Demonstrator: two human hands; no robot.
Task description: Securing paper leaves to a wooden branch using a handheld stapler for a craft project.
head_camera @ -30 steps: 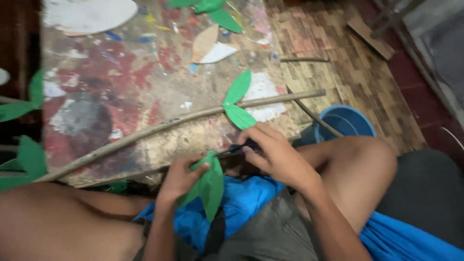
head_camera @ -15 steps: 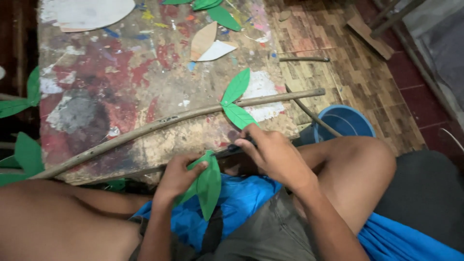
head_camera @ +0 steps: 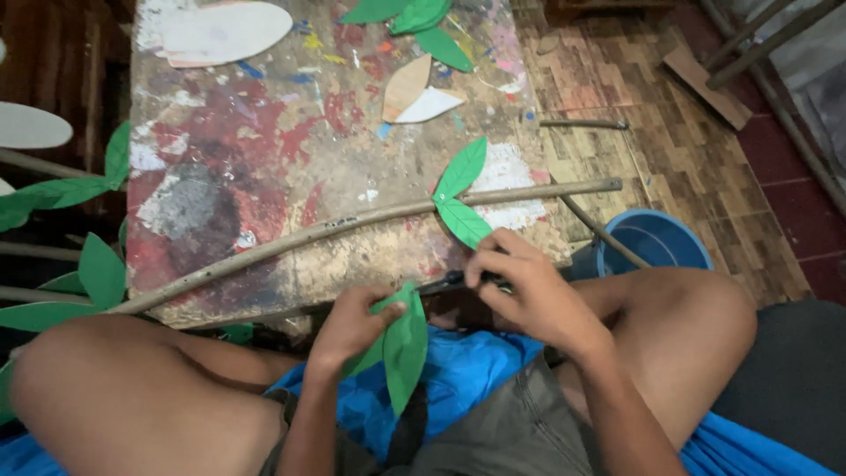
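- Step in hand, as judged: a green paper leaf (head_camera: 401, 348) is being readied for fixing onto a thin dark stick (head_camera: 441, 284), a leaf-on-branch assembly already being seen on the counter.
- Left hand (head_camera: 352, 326): grip closed on the upper end of the green paper leaf, thumb and fingers pinching it; the leaf hangs point-down over the lap, just below the counter's near edge.
- Right hand (head_camera: 529, 295): grip closed on the thin dark stick, fingertips curled over its end, just beside the leaf's top.
- Next move, as judged: the leaf's stem end is to be brought flush against the stick and held steady; a fine pinch and close alignment are called for, since the paper bends easily.
- Counter (head_camera: 264, 176): a worn board, heavily blotched with red, white and grey paint.
- Long branch (head_camera: 335, 229): laid slantwise across the counter, with two green leaves (head_camera: 460, 196) fixed near its right end.
- Further cut-outs: green leaves (head_camera: 414, 18) at the far edge, a tan and white pair (head_camera: 414, 92), a large white oval (head_camera: 225, 31).
- Left margin: more leafed branches (head_camera: 79, 264), partly out of view.
- Room: brick-patterned floor (head_camera: 670, 176), a blue bucket (head_camera: 656, 242) beside the right knee, blue cloth (head_camera: 467, 379) over the lap.
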